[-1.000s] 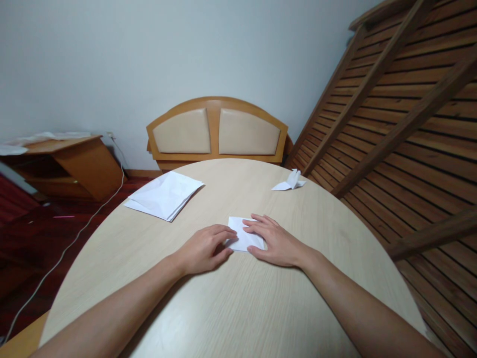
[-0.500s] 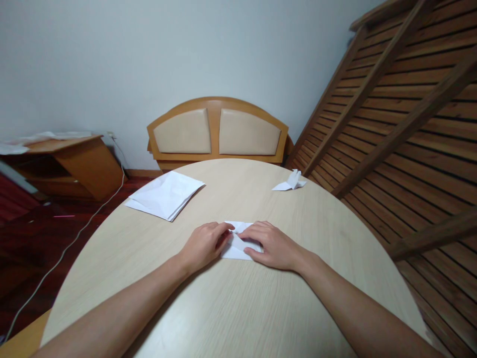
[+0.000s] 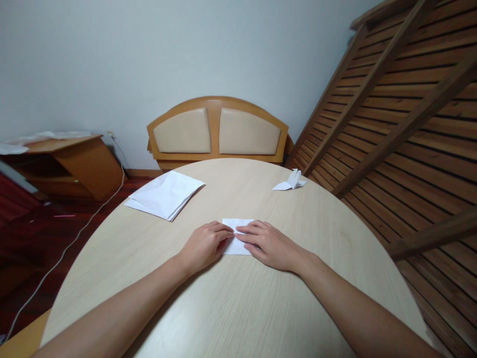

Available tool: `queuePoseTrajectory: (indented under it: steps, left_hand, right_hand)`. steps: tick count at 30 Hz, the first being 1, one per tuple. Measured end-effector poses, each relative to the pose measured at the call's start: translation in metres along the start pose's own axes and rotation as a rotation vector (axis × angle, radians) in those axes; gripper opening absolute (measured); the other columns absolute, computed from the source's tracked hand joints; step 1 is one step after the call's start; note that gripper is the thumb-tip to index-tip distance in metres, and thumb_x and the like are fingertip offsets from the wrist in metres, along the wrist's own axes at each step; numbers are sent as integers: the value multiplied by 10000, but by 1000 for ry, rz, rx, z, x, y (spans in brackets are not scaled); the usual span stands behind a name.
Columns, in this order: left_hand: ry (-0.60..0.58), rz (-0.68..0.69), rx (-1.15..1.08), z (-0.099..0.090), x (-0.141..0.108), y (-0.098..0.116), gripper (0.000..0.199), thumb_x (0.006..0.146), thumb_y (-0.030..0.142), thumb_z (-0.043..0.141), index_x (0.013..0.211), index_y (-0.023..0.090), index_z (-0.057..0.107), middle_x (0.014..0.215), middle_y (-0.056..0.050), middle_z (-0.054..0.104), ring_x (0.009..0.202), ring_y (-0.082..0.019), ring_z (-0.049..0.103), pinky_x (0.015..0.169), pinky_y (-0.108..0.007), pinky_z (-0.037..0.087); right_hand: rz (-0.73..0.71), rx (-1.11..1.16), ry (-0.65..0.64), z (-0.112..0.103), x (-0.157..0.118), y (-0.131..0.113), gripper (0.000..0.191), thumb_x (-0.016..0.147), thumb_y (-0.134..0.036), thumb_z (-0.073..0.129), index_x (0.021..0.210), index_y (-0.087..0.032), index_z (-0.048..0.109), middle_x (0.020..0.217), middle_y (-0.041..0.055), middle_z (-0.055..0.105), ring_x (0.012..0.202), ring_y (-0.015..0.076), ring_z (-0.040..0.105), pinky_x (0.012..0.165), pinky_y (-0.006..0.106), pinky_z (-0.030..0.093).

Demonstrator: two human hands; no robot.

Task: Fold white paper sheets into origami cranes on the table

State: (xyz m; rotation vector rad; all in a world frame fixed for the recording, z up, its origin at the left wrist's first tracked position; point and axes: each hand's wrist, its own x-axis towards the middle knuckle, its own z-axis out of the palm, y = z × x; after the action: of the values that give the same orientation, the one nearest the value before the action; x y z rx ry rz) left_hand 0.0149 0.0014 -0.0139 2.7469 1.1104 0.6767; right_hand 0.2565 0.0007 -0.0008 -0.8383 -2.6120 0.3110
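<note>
A small folded sheet of white paper (image 3: pixel 238 246) lies flat on the round table in front of me. My left hand (image 3: pixel 207 244) is at its left edge, with the fingers held together and their tips on the paper; its thumb is partly hidden below them. From the other side, my right hand (image 3: pixel 267 242) rests over the right part of the sheet, fingers stretched out and slightly apart. The fingertips of both hands nearly meet at the middle of the paper. Folds under the hands are hidden.
A stack of white paper sheets (image 3: pixel 167 194) lies at the table's far left. A white origami bird (image 3: pixel 292 181) stands near the far right edge of the table (image 3: pixel 238 308). Behind are a padded headboard (image 3: pixel 215 129) and a leaning slatted wooden frame (image 3: pixel 402 129).
The raised flap in the middle of the paper now lies flat. My right fingers have straightened and moved slightly left over it, while my left hand has barely moved.
</note>
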Motion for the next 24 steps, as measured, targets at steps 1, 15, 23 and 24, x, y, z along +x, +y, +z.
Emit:
queuePoseTrajectory:
  steps: [1, 15, 23, 24]
  left_hand:
    - [-3, -6, 3, 0, 0, 1, 253, 963, 160, 510, 1081, 199, 730, 1098, -71, 752, 975, -216, 678, 865, -355, 553]
    - [-74, 61, 81, -8, 0, 4, 243, 883, 61, 534, 986, 191, 713, 1032, -72, 727, 931, -220, 658, 809, -349, 541]
    - [-133, 42, 147, -18, 3, 22, 235, 958, 242, 483, 1108, 206, 661, 1110, -86, 729, 1001, -258, 690, 958, -484, 496]
    - [-133, 35, 145, -18, 3, 23, 247, 970, 253, 469, 1130, 210, 651, 1141, -87, 723, 1026, -258, 687, 975, -495, 487]
  right_hand:
    - [-13, -5, -12, -1, 0, -1, 378, 979, -210, 521, 1330, -308, 624, 1369, 50, 636, 1225, 244, 559, 1052, 473, 439]
    - [-65, 5, -62, -12, -3, -4, 293, 899, -191, 598, 1134, -286, 745, 1352, 62, 652, 1227, 240, 614, 1084, 448, 434]
    - [-59, -9, -97, -16, -5, -3, 213, 880, -232, 619, 1032, -244, 767, 1303, 58, 678, 1199, 230, 630, 1045, 381, 468]
    - [-55, -3, -97, -17, -5, -4, 197, 878, -234, 617, 998, -245, 773, 1284, 51, 689, 1185, 228, 638, 1032, 373, 478]
